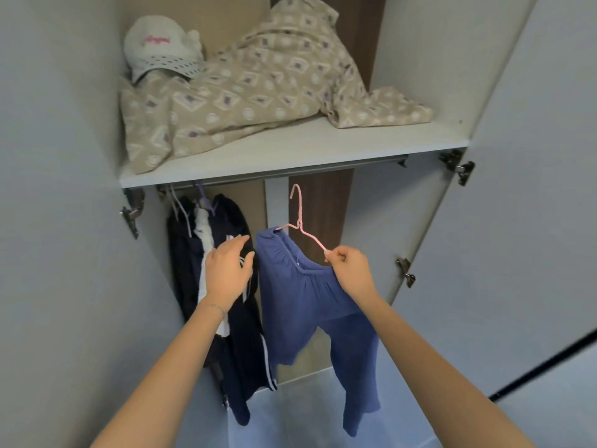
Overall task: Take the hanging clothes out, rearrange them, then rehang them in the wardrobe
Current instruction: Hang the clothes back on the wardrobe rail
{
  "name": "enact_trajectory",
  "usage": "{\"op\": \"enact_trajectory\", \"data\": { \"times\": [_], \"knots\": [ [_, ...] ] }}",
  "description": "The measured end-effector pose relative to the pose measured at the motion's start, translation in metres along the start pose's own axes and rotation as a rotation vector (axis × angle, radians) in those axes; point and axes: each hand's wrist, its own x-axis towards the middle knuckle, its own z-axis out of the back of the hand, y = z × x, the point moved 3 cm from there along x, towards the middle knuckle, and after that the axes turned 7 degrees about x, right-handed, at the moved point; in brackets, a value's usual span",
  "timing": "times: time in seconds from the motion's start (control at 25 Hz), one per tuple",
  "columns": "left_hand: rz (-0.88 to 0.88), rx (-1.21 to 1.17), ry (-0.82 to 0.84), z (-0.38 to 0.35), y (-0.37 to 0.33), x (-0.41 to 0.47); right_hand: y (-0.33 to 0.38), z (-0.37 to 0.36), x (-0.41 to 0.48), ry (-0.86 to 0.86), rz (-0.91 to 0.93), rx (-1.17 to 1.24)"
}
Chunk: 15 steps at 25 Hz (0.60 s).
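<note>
Head view, into the open wardrobe (pixel 436 92): the right hand (pixel 350 273) pinches the right end of a pink hanger (pixel 300 221), fingers curled tight on it. Blue trousers (pixel 307 305) hang from that hanger by the waistband, legs dangling. Its hook sits just under the rail (pixel 290 172), not on it. The left hand (pixel 226 273), fingers loose and apart, is at the dark garments (pixel 239 334) hanging at the rail's left end. On the shelf (pixel 290 150) above lie a patterned cloth (pixel 258 85) and a white cap (pixel 161 46).
</note>
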Motion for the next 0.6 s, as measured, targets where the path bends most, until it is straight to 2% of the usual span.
{"op": "enact_trajectory", "data": {
  "times": [0.32,0.6],
  "knots": [
    [0.084,0.021,-0.063,-0.009,0.039,0.007,0.014,-0.093,0.062,0.044,-0.117,0.103],
    [0.164,0.034,-0.077,-0.026,0.072,0.019,0.031,-0.141,0.109,0.16,-0.036,0.133]
  ]
}}
